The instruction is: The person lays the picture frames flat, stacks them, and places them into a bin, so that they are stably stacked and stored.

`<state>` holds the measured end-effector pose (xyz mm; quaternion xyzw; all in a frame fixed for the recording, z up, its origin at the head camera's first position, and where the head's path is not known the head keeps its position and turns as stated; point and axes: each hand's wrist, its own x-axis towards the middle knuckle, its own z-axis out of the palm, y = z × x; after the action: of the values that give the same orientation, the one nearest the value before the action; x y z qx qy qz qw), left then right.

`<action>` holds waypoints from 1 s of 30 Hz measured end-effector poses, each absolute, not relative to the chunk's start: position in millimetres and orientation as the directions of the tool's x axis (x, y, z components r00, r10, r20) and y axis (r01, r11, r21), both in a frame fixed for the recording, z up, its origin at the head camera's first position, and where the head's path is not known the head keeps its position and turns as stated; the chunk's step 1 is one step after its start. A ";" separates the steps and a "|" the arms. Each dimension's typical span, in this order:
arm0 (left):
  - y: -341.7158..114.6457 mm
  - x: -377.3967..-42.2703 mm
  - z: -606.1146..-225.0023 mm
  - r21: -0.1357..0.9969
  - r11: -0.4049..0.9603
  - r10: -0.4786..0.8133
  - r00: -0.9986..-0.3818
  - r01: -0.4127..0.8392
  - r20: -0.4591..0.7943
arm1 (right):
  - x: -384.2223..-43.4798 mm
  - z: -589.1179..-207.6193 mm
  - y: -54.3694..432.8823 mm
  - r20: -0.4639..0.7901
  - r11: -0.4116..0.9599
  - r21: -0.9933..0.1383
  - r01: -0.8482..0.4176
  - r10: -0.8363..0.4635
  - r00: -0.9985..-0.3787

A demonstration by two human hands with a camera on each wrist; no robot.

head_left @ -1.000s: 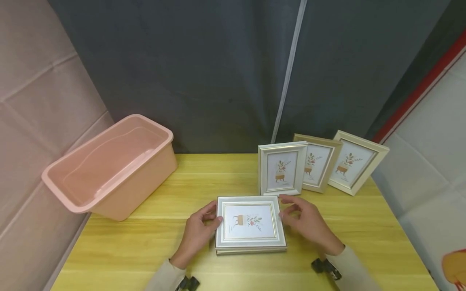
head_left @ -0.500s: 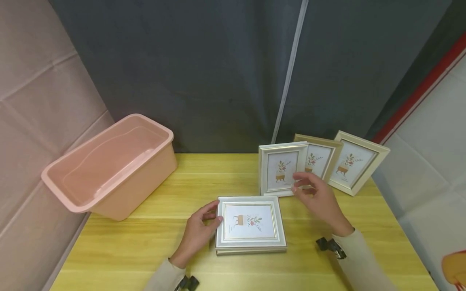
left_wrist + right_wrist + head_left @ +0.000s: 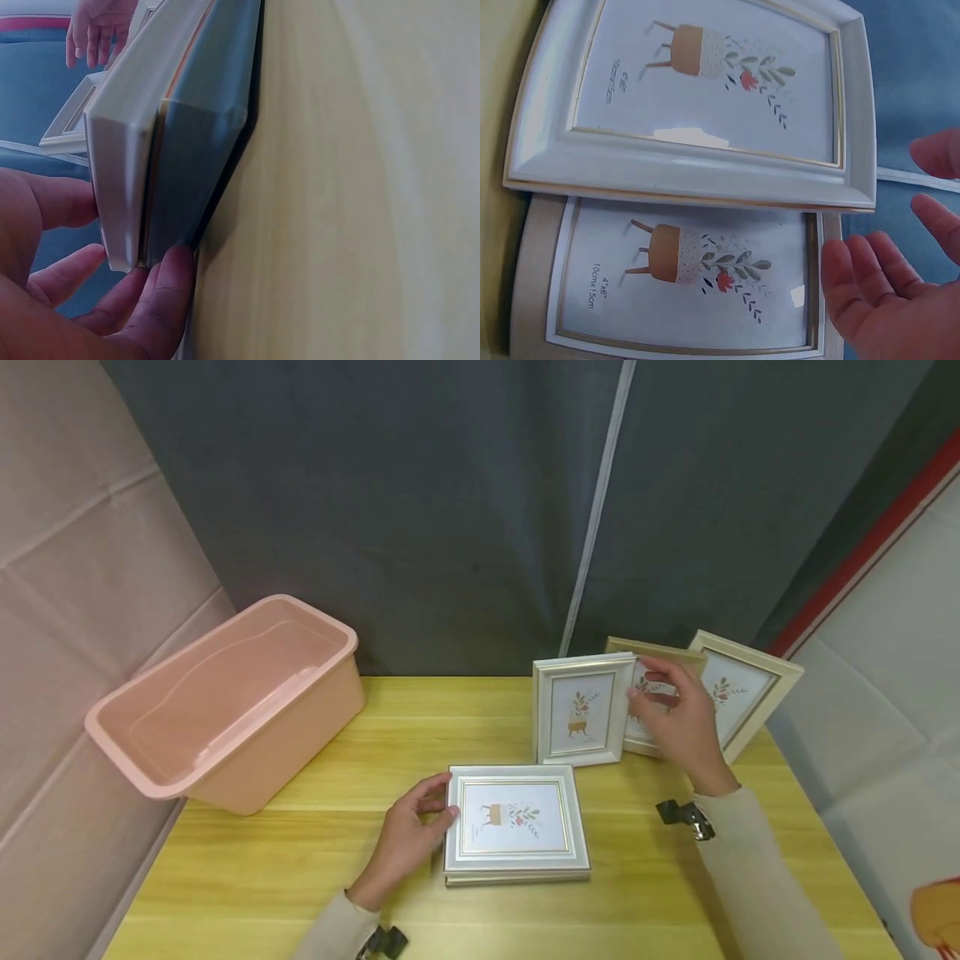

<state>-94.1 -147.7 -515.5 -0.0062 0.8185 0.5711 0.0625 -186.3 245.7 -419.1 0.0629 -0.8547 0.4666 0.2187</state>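
In the head view, a silver-white picture frame point(image 3: 515, 817) lies face up on another frame, its pale edge point(image 3: 517, 881) showing below. My left hand point(image 3: 408, 839) rests against the stack's left end. In the left wrist view, thumb and fingertips touch that end of the stack point(image 3: 124, 180). My right hand point(image 3: 682, 718) is raised beside a standing white picture frame point(image 3: 581, 714), in front of a light wood-toned frame point(image 3: 660, 652). In the right wrist view, its fingers are spread near the tops of the white frame point(image 3: 547, 142) and the wood-toned frame point(image 3: 536, 292), holding nothing.
A cream picture frame point(image 3: 765, 693) stands tilted at the far right. At the left is a pink plastic bin point(image 3: 285, 727). The wooden table point(image 3: 300, 877) backs onto a dark grey curtain point(image 3: 412, 527), with pale fabric walls at both sides.
My right hand has left the stack's right edge and moved up and back to the standing frames. My left hand stays at the stack, which has not visibly moved.
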 end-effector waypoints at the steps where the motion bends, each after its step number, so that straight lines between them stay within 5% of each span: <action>1: -147.8 -94.3 -515.5 0.935 0.345 0.063 -0.992 -0.081 -0.109 | -188.5 -418.4 246.1 0.422 0.559 -0.773 -0.301 0.098 -0.902; 17: -148.8 -98.4 -517.8 0.942 0.327 0.085 -0.990 -0.076 -0.109 | -216.6 -422.7 254.5 0.221 0.628 -0.742 -0.233 -0.099 -0.970; 30: -145.3 -100.0 -515.5 0.940 0.328 0.076 -0.989 -0.092 -0.123 | -214.2 -428.6 272.2 0.260 0.587 -0.751 -0.304 -0.160 -0.952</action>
<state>-100.0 -145.3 -515.5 -0.0048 0.8116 0.5797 0.0724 -214.2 272.2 -428.6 0.1310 -0.8868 0.4354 0.0826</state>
